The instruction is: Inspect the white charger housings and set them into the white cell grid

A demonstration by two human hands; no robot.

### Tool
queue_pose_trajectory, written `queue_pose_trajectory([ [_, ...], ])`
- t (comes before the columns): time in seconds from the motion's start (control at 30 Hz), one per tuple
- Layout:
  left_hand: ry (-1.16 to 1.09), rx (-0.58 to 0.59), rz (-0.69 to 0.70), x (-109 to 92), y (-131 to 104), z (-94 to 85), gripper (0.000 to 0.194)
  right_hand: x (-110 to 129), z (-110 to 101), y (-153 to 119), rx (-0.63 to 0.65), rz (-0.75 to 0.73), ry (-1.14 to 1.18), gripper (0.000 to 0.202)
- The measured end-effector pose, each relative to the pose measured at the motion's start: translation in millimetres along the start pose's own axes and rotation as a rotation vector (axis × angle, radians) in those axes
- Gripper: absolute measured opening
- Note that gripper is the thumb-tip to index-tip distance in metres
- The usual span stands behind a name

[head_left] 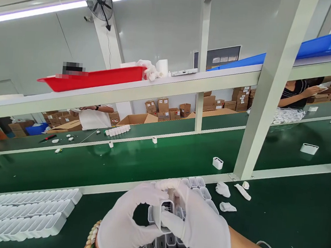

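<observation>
Both hands wear white gloves and meet low in the middle of the head view. My left hand (130,220) curls its thumb and fingers round a small white plastic housing (156,216), tilted so its open end faces me. Dark parts show inside it. My right hand (203,226) grips the same housing from the right, its thumb at the opening. Directly below and behind the hands stand packed rows of similar open housings (171,242), some with dark slots inside. The gloves hide part of these rows.
More rows of white housings (26,214) stand at left. Crumpled white scraps (227,207) lie right of my hands. Beyond a metal rail, a green belt (163,154) carries a housing (217,163). A metal post (270,98) and a shelf with a red tray (100,78) rise ahead. People work opposite.
</observation>
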State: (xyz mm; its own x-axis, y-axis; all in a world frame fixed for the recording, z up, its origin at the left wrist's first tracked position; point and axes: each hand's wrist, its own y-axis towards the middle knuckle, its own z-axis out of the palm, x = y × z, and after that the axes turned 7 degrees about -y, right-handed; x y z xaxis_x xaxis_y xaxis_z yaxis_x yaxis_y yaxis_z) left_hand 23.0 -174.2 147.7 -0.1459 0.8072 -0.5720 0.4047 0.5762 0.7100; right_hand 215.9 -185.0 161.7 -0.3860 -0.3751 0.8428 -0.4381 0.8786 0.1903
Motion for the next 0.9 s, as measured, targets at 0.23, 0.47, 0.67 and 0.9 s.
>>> queue_pose_trajectory([
  [0.23,-0.126,0.023,-0.052,0.8,-1.9,-0.3,0.045,-5.1,8.3,-2.2,-0.082,0.022,0.055,0.026],
  [0.47,-0.388,0.086,-0.156,17.0,-1.8,-3.6,0.045,-0.4,-2.2,0.0,0.079,0.093,0.223,0.022],
  [0.67,-0.403,0.105,-0.212,22.6,0.9,-12.5,0.045,-8.1,0.2,3.0,-0.095,0.046,0.062,0.037],
  [0.9,-0.243,-0.315,-0.512,112.0,9.2,-38.0,0.057,-36.2,44.8,-33.3,0.013,-0.439,-0.565,0.031],
])
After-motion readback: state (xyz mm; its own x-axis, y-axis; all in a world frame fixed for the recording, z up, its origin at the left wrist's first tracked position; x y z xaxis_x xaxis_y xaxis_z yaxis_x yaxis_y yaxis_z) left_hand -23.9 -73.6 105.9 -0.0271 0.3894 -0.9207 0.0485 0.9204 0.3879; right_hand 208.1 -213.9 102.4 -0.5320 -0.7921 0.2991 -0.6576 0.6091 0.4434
